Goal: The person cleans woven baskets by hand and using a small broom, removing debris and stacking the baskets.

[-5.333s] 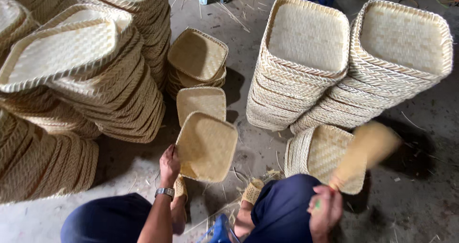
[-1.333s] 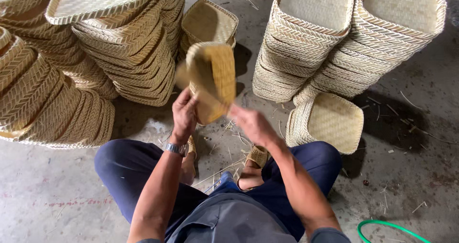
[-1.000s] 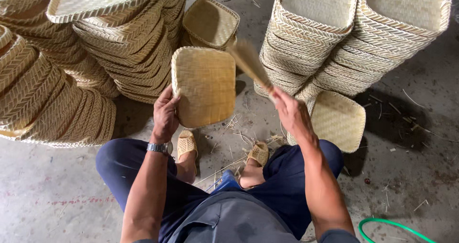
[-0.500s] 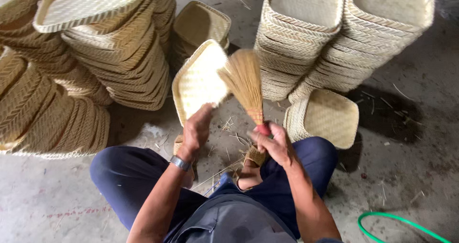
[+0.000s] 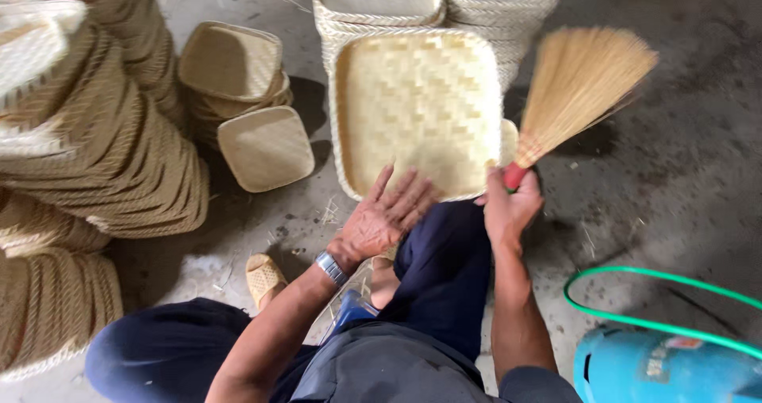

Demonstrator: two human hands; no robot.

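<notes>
Woven tray point(image 5: 417, 109), judged light, stiff, brittle-edged: left hand point(image 5: 385, 216) steadies its near rim, fingers spread; right hand point(image 5: 508, 205) is closed around the straw brush point(image 5: 575, 86), best gripped at its handle.

pale straw tray point(image 5: 417, 109) with a zigzag weave, tan brush point(image 5: 579, 86) with red handle, green hose point(image 5: 635, 308), blue tank point(image 5: 667, 367)

Left hand point(image 5: 383, 216) splayed flat; right hand point(image 5: 510, 206) fisted, grip tight.
</notes>
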